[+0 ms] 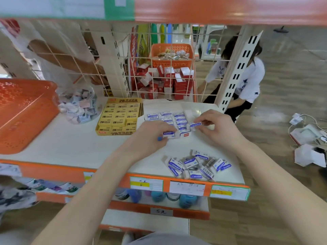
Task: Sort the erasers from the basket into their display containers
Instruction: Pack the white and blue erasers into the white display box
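The left hand [152, 133] pinches an eraser [169, 134] at the white box [184, 134]. The right hand [215, 127] pinches another eraser [195, 125] above it.

Both bare forearms reach forward, the left hand [152, 133] and right hand [215, 127] each pinching closed, knuckles up.

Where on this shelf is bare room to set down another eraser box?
The widest bare patch lies in front of the yellow box, between the orange basket and the left hand. A narrower strip runs along the shelf's right edge. It is crowded at the white display box, both hands, and the loose erasers near the front.
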